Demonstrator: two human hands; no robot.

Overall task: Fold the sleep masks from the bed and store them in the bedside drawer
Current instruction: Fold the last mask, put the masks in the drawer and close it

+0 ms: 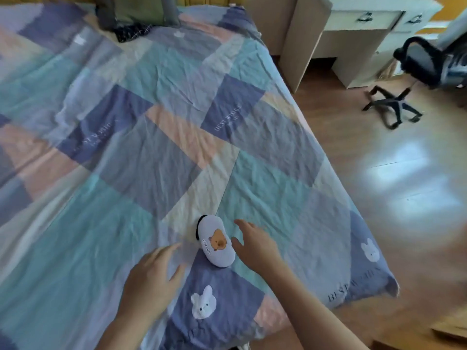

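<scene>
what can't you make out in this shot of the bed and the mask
Head view only:
- Sleep mask: underside and strap mostly hidden beneath it.
- Dark cloth by the pillow: blurred, unidentifiable.
- Bedside drawer: none identifiable.
- Left hand, right hand: blurred; contact with the mask unclear.
- Office chair: cut off at right.

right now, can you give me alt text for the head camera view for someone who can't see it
A folded pale sleep mask with a cartoon bear print lies near the corner of a bed with a patchwork quilt, between the left hand and right hand, both open and not touching it. A desk and an office chair stand on the wooden floor beyond.
</scene>
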